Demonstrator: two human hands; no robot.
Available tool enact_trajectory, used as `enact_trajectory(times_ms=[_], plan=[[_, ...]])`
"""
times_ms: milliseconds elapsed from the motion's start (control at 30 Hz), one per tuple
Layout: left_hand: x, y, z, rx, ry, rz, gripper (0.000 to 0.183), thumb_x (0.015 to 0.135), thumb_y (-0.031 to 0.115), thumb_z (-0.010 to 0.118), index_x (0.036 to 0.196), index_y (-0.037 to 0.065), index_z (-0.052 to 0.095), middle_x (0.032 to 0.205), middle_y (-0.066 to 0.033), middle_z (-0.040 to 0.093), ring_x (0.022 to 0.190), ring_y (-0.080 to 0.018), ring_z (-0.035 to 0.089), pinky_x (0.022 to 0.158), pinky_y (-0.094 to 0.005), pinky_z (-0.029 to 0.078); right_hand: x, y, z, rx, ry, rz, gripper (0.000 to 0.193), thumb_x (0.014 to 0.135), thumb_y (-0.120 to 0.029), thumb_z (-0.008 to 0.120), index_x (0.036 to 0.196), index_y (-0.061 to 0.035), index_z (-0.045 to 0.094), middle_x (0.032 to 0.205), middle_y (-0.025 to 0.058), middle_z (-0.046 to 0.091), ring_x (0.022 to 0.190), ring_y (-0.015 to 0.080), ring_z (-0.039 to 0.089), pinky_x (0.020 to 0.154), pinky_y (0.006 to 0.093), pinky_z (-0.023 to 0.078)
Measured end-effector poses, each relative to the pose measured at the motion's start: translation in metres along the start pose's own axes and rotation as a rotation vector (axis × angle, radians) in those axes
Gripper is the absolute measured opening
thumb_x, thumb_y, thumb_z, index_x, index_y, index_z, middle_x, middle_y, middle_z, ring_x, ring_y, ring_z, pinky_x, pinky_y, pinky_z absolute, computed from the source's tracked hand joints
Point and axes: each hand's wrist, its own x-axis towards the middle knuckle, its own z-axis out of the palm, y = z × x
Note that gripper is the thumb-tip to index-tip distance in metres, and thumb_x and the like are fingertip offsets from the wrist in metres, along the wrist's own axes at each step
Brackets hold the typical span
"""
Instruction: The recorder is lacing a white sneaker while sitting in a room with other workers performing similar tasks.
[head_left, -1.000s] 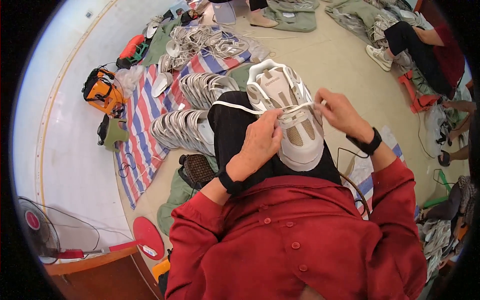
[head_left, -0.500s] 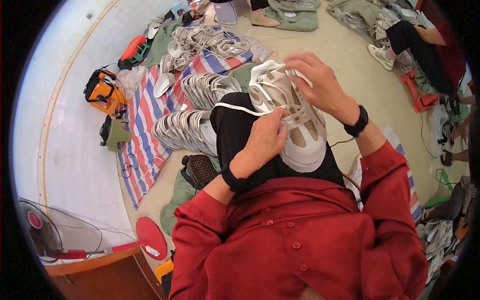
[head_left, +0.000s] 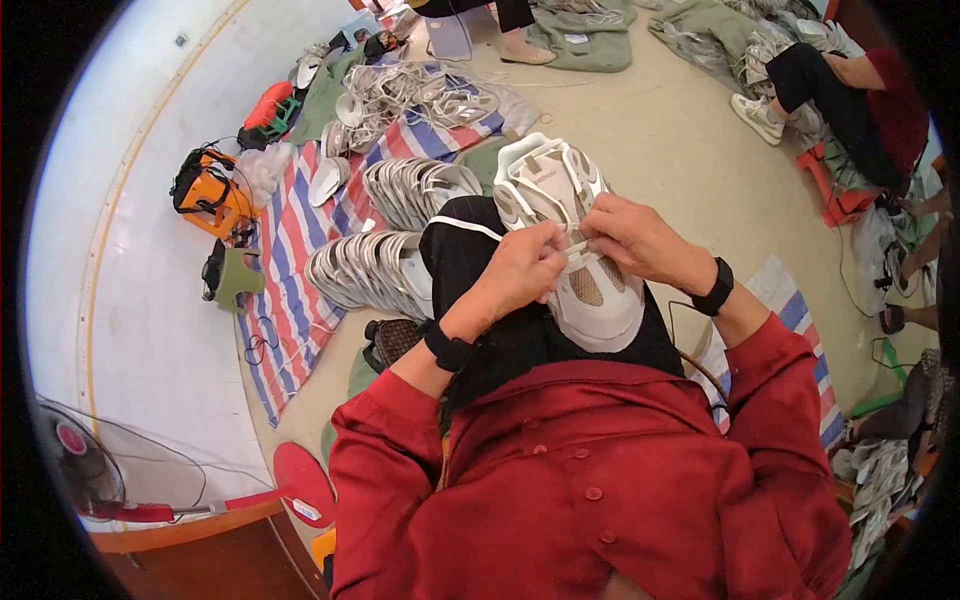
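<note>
A white and beige sneaker (head_left: pixel 596 312) rests on my lap, its toe pointing toward me and its heel and tongue at the far end. My left hand (head_left: pixel 522 262) is closed in a pinch at the shoe's left side, over the lacing. From that hand a loose white shoelace (head_left: pixel 466 224) trails left across my black trousers. My right hand (head_left: pixel 640 240) pinches at the laces from the right, its fingertips close to the left ones. The fingers partly hide the lace between them.
Rows of stacked shoe parts (head_left: pixel 368 270) lie left of my knee on a striped sheet (head_left: pixel 285 290). Beyond is a heap of beige shoes (head_left: pixel 420 92). An orange stool (head_left: pixel 212 205) stands by the wall, a fan (head_left: pixel 85 455) at lower left. Another person (head_left: pixel 840 110) sits at upper right.
My right hand has come down from the shoe's collar to the middle of the lacing, beside my left hand. The lace loops over the tongue are gone from view, leaving the tongue exposed.
</note>
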Motion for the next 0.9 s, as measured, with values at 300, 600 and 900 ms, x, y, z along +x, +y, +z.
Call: enact_trajectory(times_ms=[300, 600, 900], plan=[[-0.004, 0.006, -0.005, 0.244, 0.026, 0.104, 0.010, 0.085, 0.011, 0.055, 0.086, 0.001, 0.053, 0.060, -0.0073, 0.054, 0.050, -0.0161, 0.054, 0.047, -0.0312, 0.044, 0.004, 0.001, -0.001, 0.001, -0.049, -0.048, 0.015, 0.079, -0.009, 0.062, 0.086, -0.0035, 0.049, 0.086, 0.0144, 0.047, 0.080, 0.0343, 0.052, 0.068, 0.0426, 0.043], [-0.048, 0.010, -0.009, 0.817, 0.031, 0.289, 0.015, 0.080, 0.020, 0.061, 0.086, 0.006, 0.059, 0.068, -0.0168, 0.062, 0.062, -0.0372, 0.061, 0.055, -0.0458, 0.047, -0.003, 0.013, 0.017, 0.016, -0.013, -0.148, 0.014, 0.077, -0.015, 0.053, 0.082, -0.0023, 0.052, 0.090, 0.0194, 0.049, 0.079, 0.0366, 0.055, 0.064, 0.0461, 0.048], [-0.114, 0.080, -0.032, 1.066, -0.067, 0.625, 0.013, 0.074, 0.011, 0.064, 0.085, 0.005, 0.066, 0.104, -0.0117, 0.062, 0.103, -0.0323, 0.057, 0.083, -0.0380, 0.048, -0.004, 0.001, 0.020, 0.020, 0.047, -0.142, 0.016, 0.083, -0.016, 0.053, 0.084, -0.0008, 0.050, 0.090, 0.0192, 0.049, 0.082, 0.0368, 0.054, 0.067, 0.0471, 0.045]])
